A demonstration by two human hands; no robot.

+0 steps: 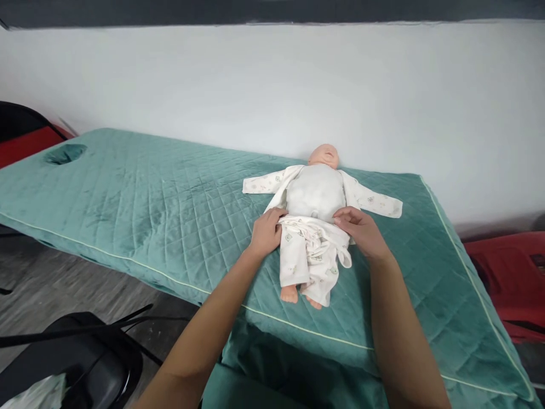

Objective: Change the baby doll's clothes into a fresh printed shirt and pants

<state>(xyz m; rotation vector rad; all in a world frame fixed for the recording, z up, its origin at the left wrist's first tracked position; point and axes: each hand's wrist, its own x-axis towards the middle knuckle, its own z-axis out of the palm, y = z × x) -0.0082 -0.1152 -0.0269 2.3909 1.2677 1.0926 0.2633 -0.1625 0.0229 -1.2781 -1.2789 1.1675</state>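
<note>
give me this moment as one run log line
left hand: at waist of pants | right hand: at waist, opposite side | doll: on its back on bed | shirt: open, sleeves spread

Your single head-worn camera looks forward and down across the green bed to the white wall at twelve o'clock, near enough that your forearms enter from seven and five.

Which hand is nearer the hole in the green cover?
The left hand, at the doll's waist on the side toward the hole; the right hand is opposite, farther off.
</note>
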